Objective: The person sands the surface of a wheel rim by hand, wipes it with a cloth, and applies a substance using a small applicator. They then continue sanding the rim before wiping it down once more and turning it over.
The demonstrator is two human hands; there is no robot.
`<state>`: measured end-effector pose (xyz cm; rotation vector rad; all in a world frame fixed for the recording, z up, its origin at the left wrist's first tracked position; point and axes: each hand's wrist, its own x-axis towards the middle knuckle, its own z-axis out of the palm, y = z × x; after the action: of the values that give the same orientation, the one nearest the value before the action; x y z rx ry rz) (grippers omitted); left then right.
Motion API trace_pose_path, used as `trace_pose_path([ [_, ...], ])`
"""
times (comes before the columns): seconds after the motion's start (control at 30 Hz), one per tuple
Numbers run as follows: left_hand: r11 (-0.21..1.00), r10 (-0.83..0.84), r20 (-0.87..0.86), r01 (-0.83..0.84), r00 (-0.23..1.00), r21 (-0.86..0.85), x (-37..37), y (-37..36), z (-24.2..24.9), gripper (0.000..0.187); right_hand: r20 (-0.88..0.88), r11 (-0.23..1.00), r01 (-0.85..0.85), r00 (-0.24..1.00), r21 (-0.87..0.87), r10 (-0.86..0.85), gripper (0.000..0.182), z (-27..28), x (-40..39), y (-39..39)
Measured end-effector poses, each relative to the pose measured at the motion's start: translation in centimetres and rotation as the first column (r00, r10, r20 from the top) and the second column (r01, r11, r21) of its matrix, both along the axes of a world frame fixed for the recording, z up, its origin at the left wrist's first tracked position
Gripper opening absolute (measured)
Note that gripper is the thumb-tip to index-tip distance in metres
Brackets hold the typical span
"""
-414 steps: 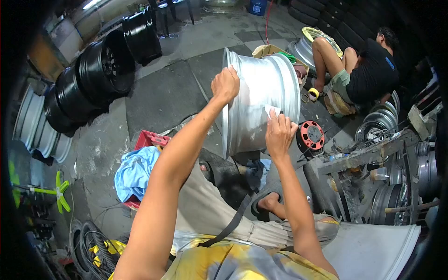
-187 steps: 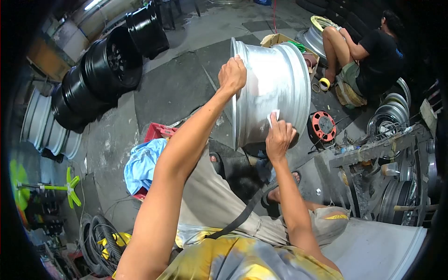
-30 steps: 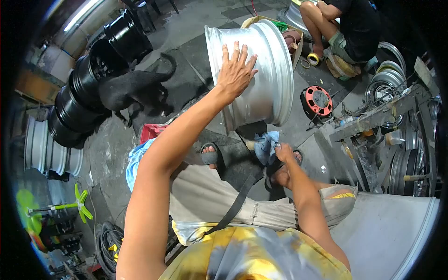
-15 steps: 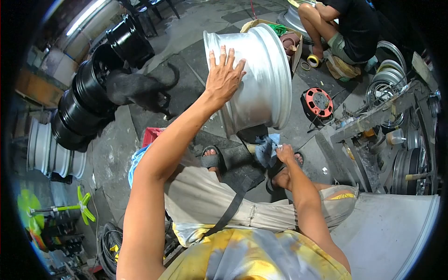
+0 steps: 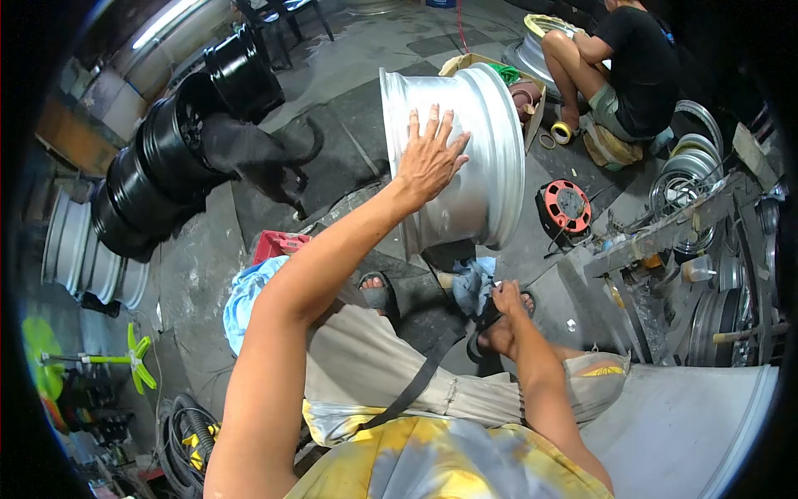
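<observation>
Left hand (image 5: 430, 169), fingers spread, is resting on the silver rim (image 5: 465, 166) before the person; right hand (image 5: 509, 299) is reaching the blue cloth (image 5: 474, 287) below, its grip unclear.

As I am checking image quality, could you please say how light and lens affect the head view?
Head view: black vignetting and fisheye curvature mark the edges; the white tube light is blown out; the silver metal wheel rim carries glare; the leftmost bright green fan is blurred.
</observation>
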<state>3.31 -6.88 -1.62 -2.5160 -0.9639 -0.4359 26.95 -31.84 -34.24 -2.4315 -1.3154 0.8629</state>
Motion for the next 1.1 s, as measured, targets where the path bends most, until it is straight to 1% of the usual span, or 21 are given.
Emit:
trace_pose_path([
  [0.07, 1.000, -0.007, -0.005, 0.007, 1.000, 0.001, -0.4, -0.1, 0.0, 0.049, 0.116, 0.986, -0.050, 0.993, 0.161, 0.031, 0.032, -2.1, 0.7, 0.2],
  [0.17, 1.000, 0.009, 0.035, -0.008, 0.999, -0.010, -2.0, 0.9, 0.5, 0.054, 0.027, 0.992, 0.075, 0.997, 0.105, -0.078, 0.038, 0.6, 0.5, 1.5],
  [0.2, 0.995, 0.099, 0.004, -0.099, 0.995, -0.006, -2.5, 1.4, 0.7, 0.058, 0.026, 0.991, 0.075, 0.997, 0.107, -0.078, 0.038, 1.6, 0.4, 1.6],
  [0.27, 0.982, 0.191, -0.023, -0.191, 0.981, 0.001, -2.7, 1.6, 0.8, 0.063, 0.101, 0.910, 0.172, 0.969, 0.378, -0.225, 0.041, 3.1, 0.4, 2.2],
  [0.37, 0.979, 0.200, -0.028, -0.201, 0.979, -0.029, -1.5, 0.4, 0.2, 0.076, 0.127, 0.800, 0.224, 0.929, 0.556, -0.348, 0.043, 3.9, 2.5, 3.7],
  [0.4, 0.987, 0.163, -0.093, -0.163, 0.982, 0.004, -0.8, -0.5, -0.7, 0.081, 0.134, 0.802, 0.216, 0.930, 0.557, -0.343, 0.043, 3.6, 4.0, 4.4],
  [0.47, 0.994, -0.006, -0.184, -0.014, 0.983, -0.108, 0.6, -3.8, -0.9, 0.081, 0.053, 0.761, 0.307, 0.911, 0.571, -0.408, 0.045, 2.9, 7.5, 6.4],
  [0.5, 0.994, 0.001, -0.178, -0.020, 0.984, -0.107, 1.2, -4.7, -1.7, 0.081, 0.054, 0.707, 0.309, 0.896, 0.636, -0.440, 0.045, 3.7, 8.6, 7.2],
  [0.57, 0.905, -0.343, -0.050, 0.316, 0.938, -0.286, 1.8, -5.8, -3.5, 0.078, -0.040, 0.610, 0.370, 0.874, 0.701, -0.484, 0.045, 7.3, 9.2, 8.0],
  [0.6, 0.935, -0.305, -0.015, 0.296, 0.952, -0.197, 1.7, -5.0, -3.3, 0.074, -0.047, 0.557, 0.358, 0.868, 0.749, -0.495, 0.046, 10.2, 8.8, 8.5],
  [0.63, 0.935, -0.303, -0.014, 0.295, 0.953, -0.198, 1.3, -3.7, -2.7, 0.074, -0.023, 0.486, 0.310, 0.860, 0.817, -0.510, 0.048, 10.7, 9.6, 9.3],
  [0.7, 0.995, 0.037, 0.046, -0.033, 0.998, -0.090, -0.2, -0.6, -1.0, 0.071, -0.022, 0.426, 0.240, 0.890, 0.873, -0.456, 0.045, 16.4, 8.1, 9.8],
  [0.77, 0.996, 0.045, -0.020, -0.047, 0.999, -0.072, -2.1, 0.6, 0.8, 0.067, 0.106, 0.344, 0.060, 0.890, 0.937, -0.444, 0.039, 21.6, 5.7, 10.9],
  [0.8, 0.992, -0.121, 0.094, 0.124, 0.988, -0.027, -2.1, 1.1, 0.4, 0.062, 0.182, 0.313, -0.044, 0.886, 0.949, -0.426, 0.035, 23.7, 4.7, 11.6],
  [0.83, 0.991, -0.126, 0.089, 0.129, 0.988, -0.025, -2.0, 0.8, 2.5, 0.062, 0.166, 0.311, -0.050, 0.918, 0.949, -0.361, 0.032, 27.1, 2.2, 11.8],
  [0.87, 0.914, -0.060, 0.186, 0.129, 0.981, -0.385, -2.0, -0.1, 6.2, 0.057, 0.151, 0.312, -0.055, 0.944, 0.949, -0.292, 0.029, 30.0, -0.8, 12.0],
  [0.9, 0.706, 0.039, 0.250, 0.150, 0.968, -0.692, -1.9, -0.7, 8.2, 0.052, 0.239, 0.300, -0.163, 0.941, 0.940, -0.238, 0.027, 31.0, -2.6, 12.7],
  [0.93, 0.798, 0.091, 0.486, 0.229, 0.869, -0.558, -2.6, 0.1, 7.6, 0.036, 0.275, 0.333, -0.220, 0.953, 0.917, -0.127, 0.029, 31.8, -4.8, 12.9],
  [1.0, 0.965, 0.112, 0.737, 0.104, 0.667, -0.241, -3.9, 3.5, 4.9, 0.032, 0.454, 0.384, -0.419, 0.891, 0.822, 0.001, 0.033, 31.1, -8.2, 13.7],
  [1.03, 0.998, 0.066, 0.757, -0.054, 0.650, -0.041, -4.8, 5.1, 3.9, 0.034, 0.456, 0.381, -0.420, 0.890, 0.824, -0.005, 0.033, 30.6, -9.3, 14.0],
  [1.1, 0.935, 0.355, 0.834, -0.176, 0.423, -0.309, -5.0, 7.8, 0.6, 0.042, 0.584, 0.418, -0.535, 0.812, 0.734, 0.014, 0.039, 29.3, -11.0, 14.9],
])
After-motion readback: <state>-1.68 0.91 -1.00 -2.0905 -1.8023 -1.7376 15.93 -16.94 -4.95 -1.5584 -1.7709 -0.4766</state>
